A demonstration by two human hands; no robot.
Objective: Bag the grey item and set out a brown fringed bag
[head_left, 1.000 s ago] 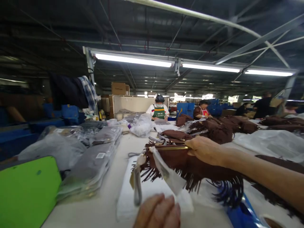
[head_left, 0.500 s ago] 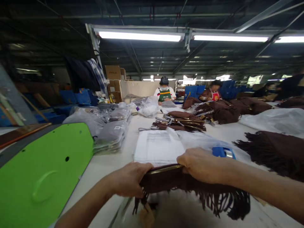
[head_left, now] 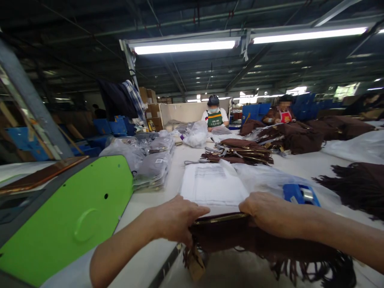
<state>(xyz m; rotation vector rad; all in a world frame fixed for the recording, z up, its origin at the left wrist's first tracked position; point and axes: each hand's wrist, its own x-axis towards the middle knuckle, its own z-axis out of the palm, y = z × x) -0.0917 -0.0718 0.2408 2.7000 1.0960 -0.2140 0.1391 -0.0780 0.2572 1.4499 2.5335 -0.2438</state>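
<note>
Factory wkshp — tube lights (head_left: 186, 47), aproned wkrs (head_left: 215, 118), cartons (head_left: 153, 111)

The right hand (head_left: 265, 212) and its arm covered part of the brown fringed zip bag (head_left: 222, 236), and most of that hand's fingers were tucked out of sight. The left hand (head_left: 175, 216) hid some of the bag's other end. Low down, the fringe (head_left: 288, 272) looked smeary, and the paper tag (head_left: 196, 267) was too blurry to read. The green machine (head_left: 90, 216) got cut off at the left side. Another brown fringed piece (head_left: 364, 186) ran off the right side. The white label (head_left: 159, 161) on the grey pile (head_left: 153, 170) was too tiny to read.
</note>
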